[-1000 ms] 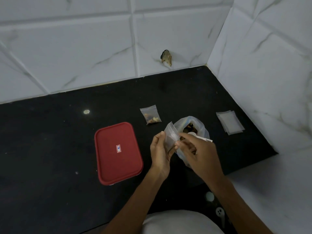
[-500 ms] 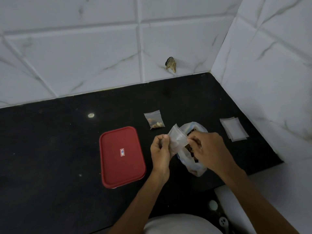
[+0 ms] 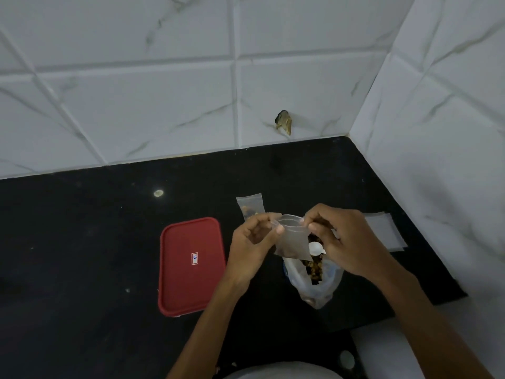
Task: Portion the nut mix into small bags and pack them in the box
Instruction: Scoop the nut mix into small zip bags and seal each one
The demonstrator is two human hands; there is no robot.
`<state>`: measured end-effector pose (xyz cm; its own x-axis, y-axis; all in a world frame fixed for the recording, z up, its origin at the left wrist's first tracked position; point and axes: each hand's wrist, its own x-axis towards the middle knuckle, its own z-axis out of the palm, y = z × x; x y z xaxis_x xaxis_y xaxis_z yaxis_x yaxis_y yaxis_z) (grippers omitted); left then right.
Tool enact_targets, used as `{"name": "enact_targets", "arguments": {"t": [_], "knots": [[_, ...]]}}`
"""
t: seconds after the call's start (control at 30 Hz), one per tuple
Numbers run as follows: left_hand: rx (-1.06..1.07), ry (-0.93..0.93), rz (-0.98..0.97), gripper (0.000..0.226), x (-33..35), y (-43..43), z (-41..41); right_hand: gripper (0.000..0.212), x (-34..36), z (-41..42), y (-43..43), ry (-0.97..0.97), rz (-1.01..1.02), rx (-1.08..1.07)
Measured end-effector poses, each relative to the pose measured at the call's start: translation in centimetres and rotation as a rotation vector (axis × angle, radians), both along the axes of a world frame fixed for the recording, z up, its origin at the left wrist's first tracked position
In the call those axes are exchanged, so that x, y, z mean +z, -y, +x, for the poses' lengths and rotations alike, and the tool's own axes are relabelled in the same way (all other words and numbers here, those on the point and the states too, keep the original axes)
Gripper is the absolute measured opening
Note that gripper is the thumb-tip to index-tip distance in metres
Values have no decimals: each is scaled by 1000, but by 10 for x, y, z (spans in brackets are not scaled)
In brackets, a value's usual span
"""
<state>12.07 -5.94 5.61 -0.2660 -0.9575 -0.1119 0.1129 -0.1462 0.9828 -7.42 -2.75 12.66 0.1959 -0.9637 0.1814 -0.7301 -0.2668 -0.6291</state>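
Observation:
I hold a small clear zip bag (image 3: 293,239) upright between both hands, its mouth up. My left hand (image 3: 251,247) pinches the bag's left top corner and my right hand (image 3: 347,242) pinches the right top corner. Just below and behind it lies the big clear bag of nut mix (image 3: 314,277) with a white spoon (image 3: 315,247) in its mouth. A filled small bag (image 3: 250,206) lies on the counter behind my left hand. The box with its red lid (image 3: 191,265) on sits to the left.
A stack of empty small bags (image 3: 382,232) lies to the right near the side wall. The black counter (image 3: 82,242) ends at white tiled walls behind and on the right. A brown chip (image 3: 284,125) marks the back wall.
My right hand has left the nut-mix bag and taken the small bag's right top corner. The small bag now hangs upright between both hands.

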Motion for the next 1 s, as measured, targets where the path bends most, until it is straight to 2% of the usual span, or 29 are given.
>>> {"name": "enact_targets", "arguments": {"t": [0.1,0.2,0.27,0.33,0.47,0.8,1.0], "knots": [[33,-37,41,29,5,2,-9,15,-3,1,4,101,-5,-52],[96,-103,124,32,9,1,-19,12,-9,5,5,326,28,-223],[127,-134,150,27,9,0,-25,20,-16,8,5,475,112,-299],[146,-165,161,28,9,-1,-31,20,-22,9,4,552,211,-321],[160,-132,154,29,15,-4,-41,8,-27,9,2,613,253,-355],[186,-49,121,21,22,-4,-60,11,-30,5,5,698,254,-392],[215,-49,139,19,25,-5,-66,13,-31,11,6,831,262,-427]]}}
